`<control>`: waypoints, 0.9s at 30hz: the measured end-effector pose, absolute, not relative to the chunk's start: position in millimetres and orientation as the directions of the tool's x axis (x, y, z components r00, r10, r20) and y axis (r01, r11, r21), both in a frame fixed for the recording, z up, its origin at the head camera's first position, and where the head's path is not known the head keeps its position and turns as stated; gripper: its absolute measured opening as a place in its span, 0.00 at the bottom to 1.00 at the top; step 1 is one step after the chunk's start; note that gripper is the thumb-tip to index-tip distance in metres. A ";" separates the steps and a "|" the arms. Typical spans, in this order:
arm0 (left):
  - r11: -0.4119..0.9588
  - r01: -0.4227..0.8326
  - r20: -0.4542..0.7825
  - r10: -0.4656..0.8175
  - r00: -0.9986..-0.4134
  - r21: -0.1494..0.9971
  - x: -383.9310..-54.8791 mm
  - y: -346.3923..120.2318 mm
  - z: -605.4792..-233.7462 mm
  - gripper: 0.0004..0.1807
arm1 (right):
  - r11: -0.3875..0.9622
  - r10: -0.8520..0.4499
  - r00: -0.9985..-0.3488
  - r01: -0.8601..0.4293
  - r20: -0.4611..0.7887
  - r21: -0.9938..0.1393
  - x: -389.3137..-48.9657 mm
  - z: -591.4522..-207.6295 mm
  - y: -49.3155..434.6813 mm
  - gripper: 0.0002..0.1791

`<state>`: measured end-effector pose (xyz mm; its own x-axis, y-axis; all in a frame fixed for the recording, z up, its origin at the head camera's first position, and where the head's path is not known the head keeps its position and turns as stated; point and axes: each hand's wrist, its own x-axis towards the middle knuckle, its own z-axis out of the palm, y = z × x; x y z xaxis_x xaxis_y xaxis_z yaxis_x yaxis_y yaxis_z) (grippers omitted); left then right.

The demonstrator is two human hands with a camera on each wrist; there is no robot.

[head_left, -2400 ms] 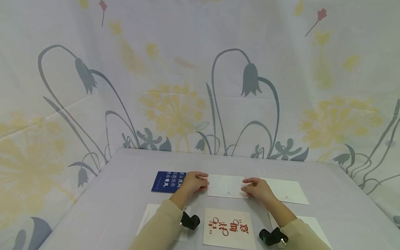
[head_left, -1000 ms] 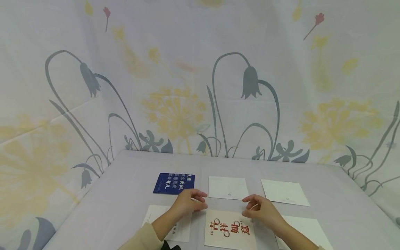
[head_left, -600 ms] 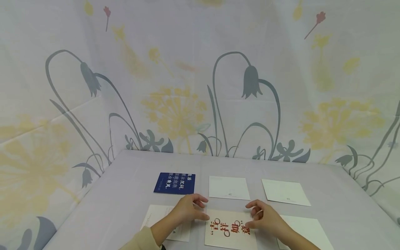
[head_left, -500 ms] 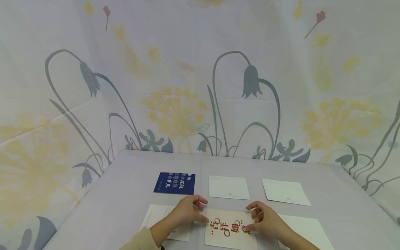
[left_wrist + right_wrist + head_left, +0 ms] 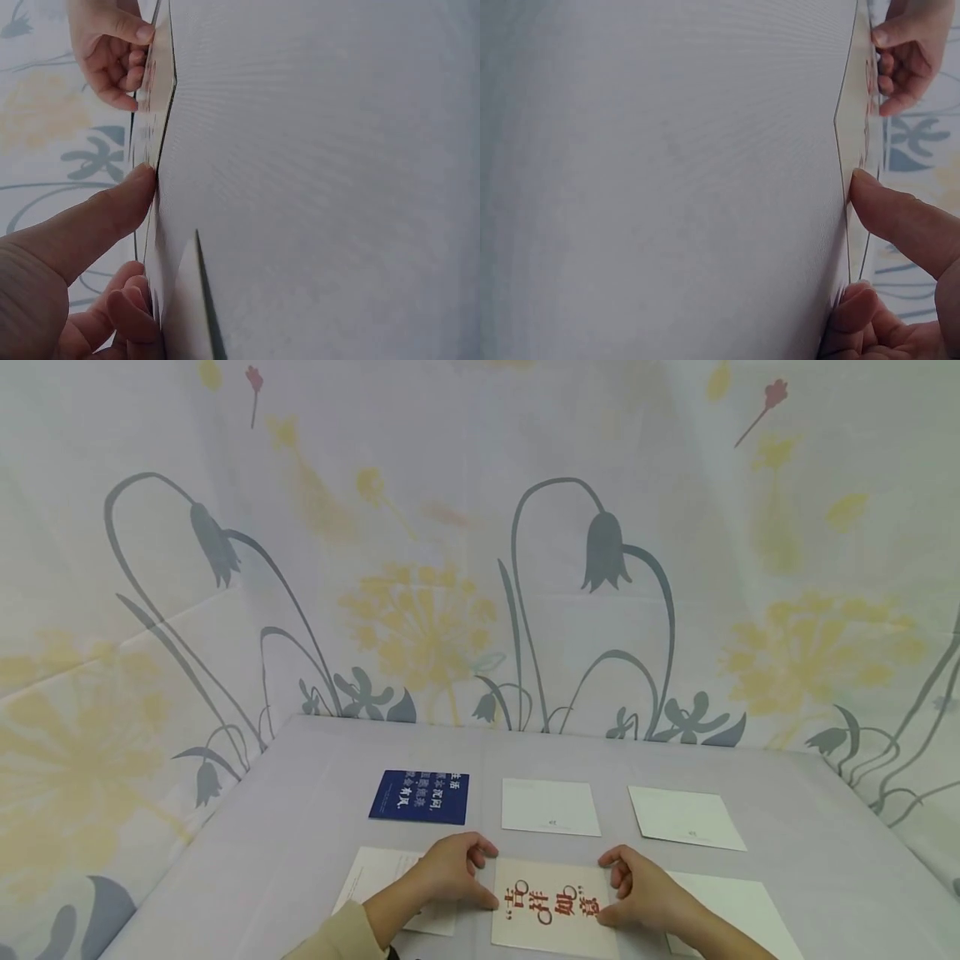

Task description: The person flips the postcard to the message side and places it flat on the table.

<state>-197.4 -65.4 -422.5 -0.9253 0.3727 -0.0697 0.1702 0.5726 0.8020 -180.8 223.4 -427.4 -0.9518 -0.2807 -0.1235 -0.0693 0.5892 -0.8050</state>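
Observation:
A cream card (image 5: 551, 937) with red Chinese characters lies at the front middle of the table, its lettering sideways-on in the head view. At its left edge is my left hand (image 5: 453, 870), thumb tip right at the edge and fingers loosely bent. Along the opposite edge my right hand (image 5: 643, 893) rests, its thumb touching the card near the last character. In the left wrist view the left thumb (image 5: 105, 217) meets the card's rim; in the right wrist view the right thumb (image 5: 892, 214) does likewise. Both hands' fingers curl loosely beside the card.
Behind lies a row of cards: a blue card (image 5: 423, 799) with white lettering, a white card (image 5: 551, 806) and another white card (image 5: 686, 817). A white card (image 5: 375, 870) is partly under the left forearm, another (image 5: 738, 910) beside the right. A flowered cloth (image 5: 450, 527) hangs behind the table.
Both hands have left the middle white card in the back row and come toward the front, to the cream card's two side edges. The cards look unmoved.

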 end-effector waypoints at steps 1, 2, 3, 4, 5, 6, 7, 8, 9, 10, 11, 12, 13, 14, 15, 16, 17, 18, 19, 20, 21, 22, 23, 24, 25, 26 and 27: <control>0.574 0.173 -0.068 0.374 -0.925 0.800 -197.8 -65.1 -422.6 0.28 | 0.592 -0.284 -0.951 -0.070 -0.126 -0.803 -181.4 -427.0 223.5 0.34; 0.575 0.174 -0.068 0.375 -0.925 0.800 -198.0 -64.7 -422.6 0.28 | 0.595 -0.288 -0.949 -0.072 -0.128 -0.801 -182.0 -426.8 223.6 0.34; 0.575 0.172 -0.070 0.375 -0.924 0.800 -198.3 -64.4 -422.7 0.27 | 0.595 -0.290 -0.948 -0.071 -0.131 -0.801 -182.4 -426.5 223.7 0.34; 0.576 0.170 -0.073 0.374 -0.924 0.800 -198.6 -64.1 -422.9 0.27 | 0.595 -0.292 -0.947 -0.072 -0.132 -0.801 -182.8 -426.3 223.8 0.34; 0.577 0.168 -0.075 0.374 -0.924 0.799 -198.9 -63.9 -423.3 0.27 | 0.595 -0.294 -0.947 -0.073 -0.132 -0.800 -183.2 -426.2 223.9 0.34; 0.578 0.166 -0.078 0.373 -0.924 0.799 -199.2 -63.7 -423.7 0.27 | 0.594 -0.297 -0.946 -0.073 -0.134 -0.801 -183.5 -426.2 224.0 0.34; 0.579 0.166 -0.079 0.374 -0.924 0.799 -199.5 -63.5 -424.1 0.27 | 0.592 -0.300 -0.944 -0.073 -0.135 -0.802 -183.7 -426.3 224.2 0.33; 0.578 0.165 -0.080 0.374 -0.924 0.799 -199.8 -63.4 -424.5 0.27 | 0.591 -0.303 -0.943 -0.073 -0.137 -0.803 -183.8 -426.4 224.4 0.33; 0.579 0.164 -0.081 0.373 -0.924 0.799 -200.0 -63.3 -424.8 0.26 | 0.590 -0.305 -0.942 -0.072 -0.139 -0.804 -183.7 -426.4 224.5 0.33; 0.579 0.163 -0.082 0.373 -0.924 0.798 -200.2 -63.3 -424.9 0.26 | 0.588 -0.307 -0.941 -0.071 -0.142 -0.805 -183.7 -426.4 224.5 0.33; 0.580 0.163 -0.082 0.373 -0.924 0.798 -200.4 -63.2 -425.1 0.27 | 0.587 -0.309 -0.940 -0.069 -0.145 -0.807 -183.8 -426.5 224.5 0.33; 0.580 0.163 -0.082 0.373 -0.924 0.798 -200.5 -63.2 -425.1 0.27 | 0.584 -0.311 -0.939 -0.067 -0.147 -0.809 -184.0 -426.5 224.5 0.32; 0.581 0.163 -0.083 0.372 -0.924 0.798 -200.6 -63.1 -425.0 0.27 | 0.584 -0.311 -0.939 -0.066 -0.147 -0.809 -184.3 -426.7 224.6 0.32; 0.582 0.164 -0.082 0.373 -0.924 0.796 -200.7 -62.9 -424.8 0.27 | 0.584 -0.310 -0.939 -0.065 -0.148 -0.809 -184.5 -426.7 224.6 0.32; 0.585 0.167 -0.082 0.374 -0.924 0.794 -200.9 -62.8 -424.7 0.27 | 0.584 -0.309 -0.939 -0.063 -0.150 -0.809 -184.6 -426.7 224.5 0.32; 0.587 0.168 -0.082 0.374 -0.924 0.792 -201.1 -62.7 -424.6 0.27 | 0.585 -0.307 -0.939 -0.060 -0.152 -0.809 -184.8 -426.8 224.4 0.32; 0.590 0.168 -0.083 0.374 -0.924 0.790 -201.4 -62.6 -424.5 0.27 | 0.583 -0.305 -0.940 -0.057 -0.154 -0.810 -184.9 -426.9 224.4 0.32; 0.593 0.167 -0.086 0.374 -0.924 0.788 -201.6 -62.5 -424.4 0.28 | 0.581 -0.305 -0.940 -0.055 -0.154 -0.812 -184.8 -426.8 224.3 0.33; 0.596 0.164 -0.090 0.373 -0.924 0.786 -201.7 -62.4 -424.2 0.28 | 0.578 -0.307 -0.939 -0.056 -0.153 -0.814 -184.7 -426.7 224.2 0.33; 0.599 0.161 -0.094 0.372 -0.924 0.784 -201.6 -62.4 -423.9 0.28 | 0.571 -0.311 -0.938 -0.055 -0.153 -0.819 -184.4 -426.5 224.2 0.33; 0.601 0.161 -0.095 0.371 -0.924 0.783 -201.6 -62.2 -423.9 0.28 | 0.565 -0.315 -0.937 -0.058 -0.150 -0.823 -184.3 -426.6 224.3 0.34; 0.603 0.159 -0.097 0.369 -0.924 0.781 -201.4 -62.1 -423.6 0.28 | 0.559 -0.317 -0.936 -0.057 -0.151 -0.827 -184.2 -426.5 224.4 0.34; 0.606 0.159 -0.098 0.369 -0.924 0.779 -201.3 -62.0 -423.4 0.29 | 0.552 -0.322 -0.935 -0.059 -0.147 -0.832 -184.2 -426.3 224.7 0.34; 0.609 0.159 -0.098 0.368 -0.925 0.777 -201.2 -62.0 -423.4 0.29 | 0.544 -0.328 -0.934 -0.062 -0.144 -0.837 -184.3 -426.0 225.0 0.34; 0.611 0.159 -0.098 0.366 -0.925 0.776 -201.0 -61.8 -423.1 0.29 | 0.533 -0.332 -0.933 -0.063 -0.140 -0.844 -184.6 -425.8 225.4 0.34; 0.611 0.157 -0.098 0.363 -0.927 0.776 -200.9 -61.5 -422.8 0.29 | 0.518 -0.340 -0.930 -0.061 -0.140 -0.853 -184.9 -425.4 225.7 0.34; 0.610 0.155 -0.097 0.361 -0.928 0.777 -200.7 -61.1 -422.3 0.29 | 0.503 -0.349 -0.926 -0.059 -0.140 -0.862 -185.3 -425.1 226.2 0.34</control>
